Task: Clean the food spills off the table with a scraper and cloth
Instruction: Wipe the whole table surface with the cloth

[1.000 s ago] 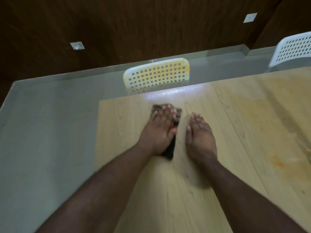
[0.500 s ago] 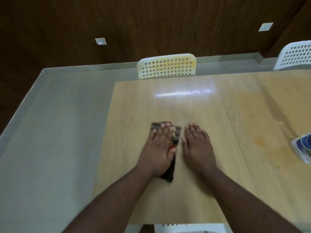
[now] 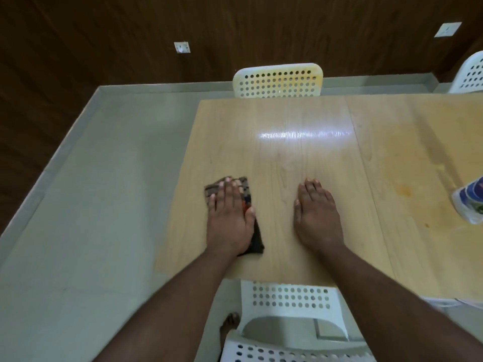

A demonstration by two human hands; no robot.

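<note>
Mid-frame, the left hand (image 3: 230, 220) presses flat on a dark cloth (image 3: 257, 241) to wipe the wooden table (image 3: 300, 152); the right hand (image 3: 317, 215) lies open beside it, likely bracing.

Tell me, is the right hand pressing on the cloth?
No, the right hand lies flat on the bare table, while the left hand presses on the dark cloth.

No legible text, label, brand or number on anything here.
</note>
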